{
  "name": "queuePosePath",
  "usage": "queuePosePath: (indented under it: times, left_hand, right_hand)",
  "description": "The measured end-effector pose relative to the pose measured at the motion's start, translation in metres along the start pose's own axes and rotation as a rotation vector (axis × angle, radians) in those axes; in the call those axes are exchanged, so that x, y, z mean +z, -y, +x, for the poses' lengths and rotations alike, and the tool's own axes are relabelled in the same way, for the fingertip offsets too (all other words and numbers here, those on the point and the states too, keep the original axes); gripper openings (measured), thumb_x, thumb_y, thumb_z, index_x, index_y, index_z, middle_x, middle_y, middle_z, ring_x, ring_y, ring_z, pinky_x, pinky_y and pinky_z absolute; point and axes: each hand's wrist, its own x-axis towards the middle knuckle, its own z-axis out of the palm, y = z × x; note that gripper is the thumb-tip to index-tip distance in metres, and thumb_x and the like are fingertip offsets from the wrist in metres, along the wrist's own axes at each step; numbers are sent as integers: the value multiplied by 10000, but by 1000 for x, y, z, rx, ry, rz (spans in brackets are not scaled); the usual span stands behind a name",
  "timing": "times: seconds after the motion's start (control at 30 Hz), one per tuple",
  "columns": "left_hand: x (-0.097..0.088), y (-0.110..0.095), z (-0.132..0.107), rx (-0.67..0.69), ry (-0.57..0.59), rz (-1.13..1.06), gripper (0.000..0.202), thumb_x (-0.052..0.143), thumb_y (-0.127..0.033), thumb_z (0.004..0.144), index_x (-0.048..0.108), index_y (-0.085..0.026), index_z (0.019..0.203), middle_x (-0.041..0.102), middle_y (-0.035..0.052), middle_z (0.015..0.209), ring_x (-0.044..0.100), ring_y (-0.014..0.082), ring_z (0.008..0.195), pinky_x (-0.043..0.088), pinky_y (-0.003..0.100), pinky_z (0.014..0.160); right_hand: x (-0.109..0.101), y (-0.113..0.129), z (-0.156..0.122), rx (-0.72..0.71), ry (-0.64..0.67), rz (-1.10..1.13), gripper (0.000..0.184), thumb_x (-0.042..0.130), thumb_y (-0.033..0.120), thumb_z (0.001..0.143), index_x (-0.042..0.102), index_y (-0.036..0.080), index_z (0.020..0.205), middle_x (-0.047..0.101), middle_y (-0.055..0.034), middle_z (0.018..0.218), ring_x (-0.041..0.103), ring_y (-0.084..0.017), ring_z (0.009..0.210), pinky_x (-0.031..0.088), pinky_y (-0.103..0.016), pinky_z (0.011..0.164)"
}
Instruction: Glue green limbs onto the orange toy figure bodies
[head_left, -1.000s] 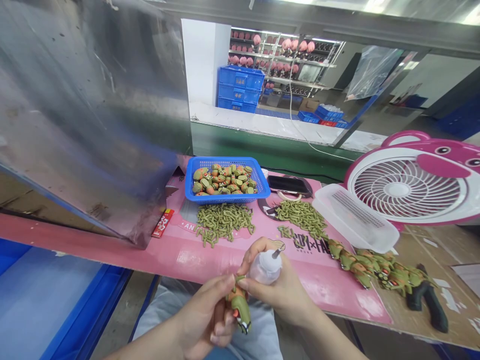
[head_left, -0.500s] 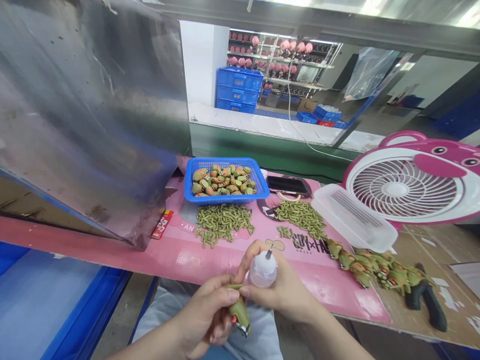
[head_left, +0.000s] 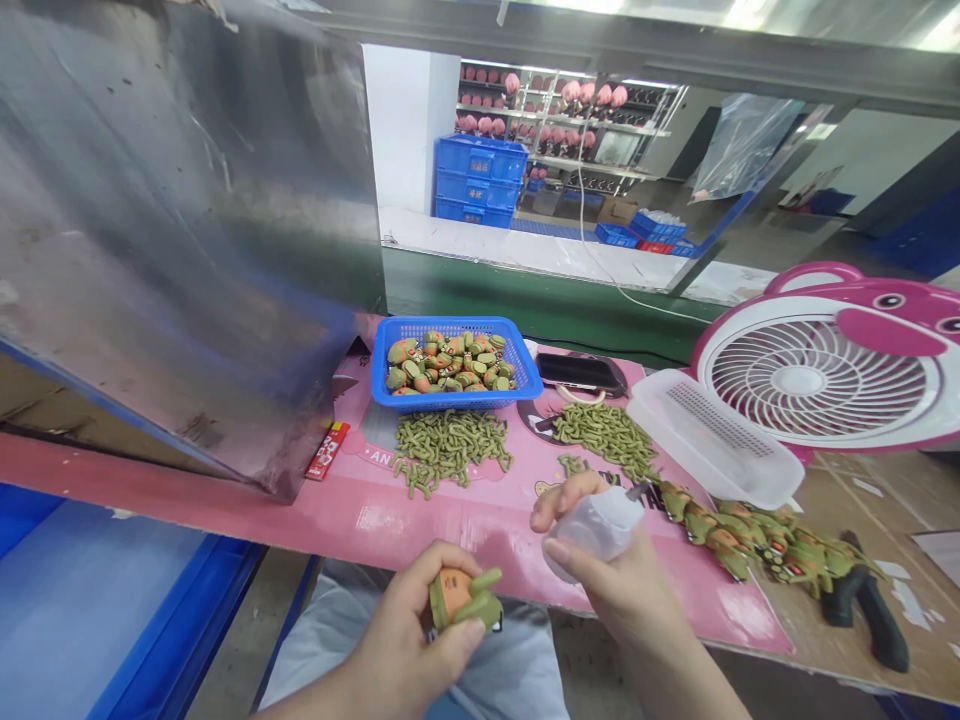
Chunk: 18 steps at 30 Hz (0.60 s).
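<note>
My left hand [head_left: 409, 640] is closed around a small green and orange toy figure [head_left: 457, 598], held low in front of my lap. My right hand [head_left: 622, 575] grips a small translucent squeeze bottle [head_left: 596, 525] with a thin nozzle pointing right, over the pink table edge. The two hands are apart. A row of assembled green figures [head_left: 750, 540] lies just right of the bottle.
A blue basket [head_left: 454, 366] of figure bodies stands at the back, with two heaps of green limb parts [head_left: 450, 445] before it. A phone [head_left: 579, 372], a white tray [head_left: 712, 435], a pink fan [head_left: 825, 370] and black pliers [head_left: 862, 595] lie to the right. A metal sheet [head_left: 180, 220] leans at left.
My hands have separated: the right moved the bottle up and to the right, and the left turned the figure and lowered it slightly.
</note>
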Motion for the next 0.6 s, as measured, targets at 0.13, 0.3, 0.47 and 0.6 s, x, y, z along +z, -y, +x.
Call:
queuePosePath:
  times: [0.13,0.3,0.47,0.6]
  left_hand:
    - [-4,0,-6,219,-17,235,184,588,-137,604,590,-211,772,485,-27,546,365,109,457,279,232,455]
    - [0,-5,-10,227,-103,233,186,614,-107,564,608,-207,721,496,-22,510,354,111,429,274,252,453]
    - [-1,-2,-2,34,-148,-23,148,667,-224,617,581,-192,733,467,-47,539,366,91,461,287,222,462]
    - [-1,5,8,-144,-172,-369,355,722,-444,592,528,-191,746,472,-76,496,317,47,398,227,172,392]
  right_hand:
    - [-10,-7,-11,-25,-90,0,237,708,297,682,508,248,800,587,11,701,525,-146,655,396,-245,575]
    - [-17,-10,-19,-15,-129,5,220,710,279,680,525,247,794,584,-2,685,529,-155,639,401,-249,550]
    - [-3,-11,-26,72,-221,21,272,743,330,630,525,244,768,583,10,677,534,-151,643,416,-248,570]
    - [17,-19,-30,202,-127,80,277,745,306,628,525,228,779,626,-16,830,594,-168,739,466,-292,681]
